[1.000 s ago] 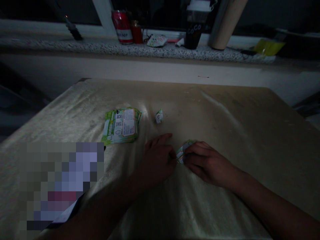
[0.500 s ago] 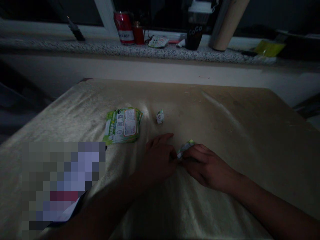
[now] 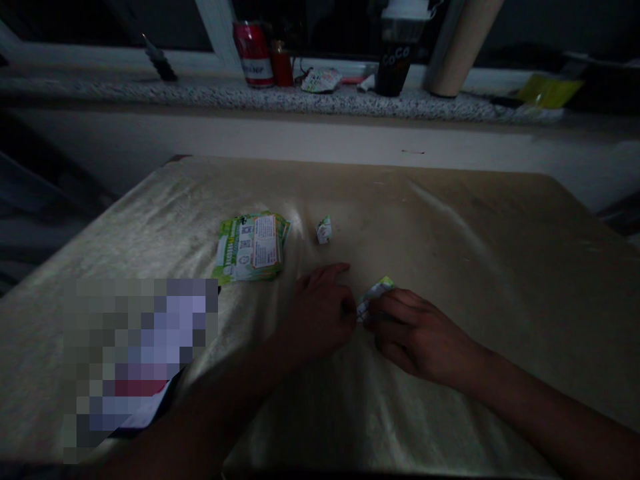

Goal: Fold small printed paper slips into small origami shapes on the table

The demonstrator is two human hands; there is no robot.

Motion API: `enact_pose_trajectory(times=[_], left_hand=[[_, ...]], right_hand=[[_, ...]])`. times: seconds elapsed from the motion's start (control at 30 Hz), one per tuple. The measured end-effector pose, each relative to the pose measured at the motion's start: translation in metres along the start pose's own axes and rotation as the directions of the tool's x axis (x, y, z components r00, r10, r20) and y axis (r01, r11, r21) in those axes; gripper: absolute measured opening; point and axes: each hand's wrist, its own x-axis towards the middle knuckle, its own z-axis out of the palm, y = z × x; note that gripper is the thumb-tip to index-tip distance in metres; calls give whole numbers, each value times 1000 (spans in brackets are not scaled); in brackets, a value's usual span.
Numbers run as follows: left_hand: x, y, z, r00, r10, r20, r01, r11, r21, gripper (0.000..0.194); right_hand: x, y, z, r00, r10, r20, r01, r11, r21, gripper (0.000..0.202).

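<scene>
A small green and white folded paper (image 3: 375,295) lies between my hands on the cloth-covered table. My right hand (image 3: 413,327) is closed on its right side, fingertips pinched over it. My left hand (image 3: 325,307) touches the paper's left end with thumb and index finger pinched, while its other fingers stretch forward on the cloth. Beyond my hands stands a small folded piece (image 3: 324,231) of similar paper. To the left lies a stack of green printed sheets (image 3: 253,247).
A device with a blurred-out screen (image 3: 160,347) lies at the left beside my forearm. On the stone windowsill (image 3: 200,93) stand a red can (image 3: 253,55), a small red bottle (image 3: 283,65), a black cup (image 3: 393,63), a cardboard tube (image 3: 463,50) and a yellow packet (image 3: 550,91).
The view has shifted slightly. My right hand has moved a little away from my left, and more of the folded paper shows between them.
</scene>
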Motion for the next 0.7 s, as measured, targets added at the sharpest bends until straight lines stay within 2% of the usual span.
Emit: enact_pose_trajectory(times=[0.13,0.3,0.5,0.7], left_hand=[[-2,1,0,1000,7,5,-7,1000,-9,9],[-2,0,6,996,70,-59,-73,995,-63,10],[1,-7,14,978,121,-170,-152,971,-185,24],[5,-14,15,960,187,-206,-217,967,-133,42]], right_hand=[[-4,5,2,1000,-14,-22,15,999,34,23],[-3,12,4,993,-43,-109,53,995,89,23],[-1,15,0,986,-93,-141,109,988,112,36],[-5,21,-2,984,-127,-125,145,978,150,31]])
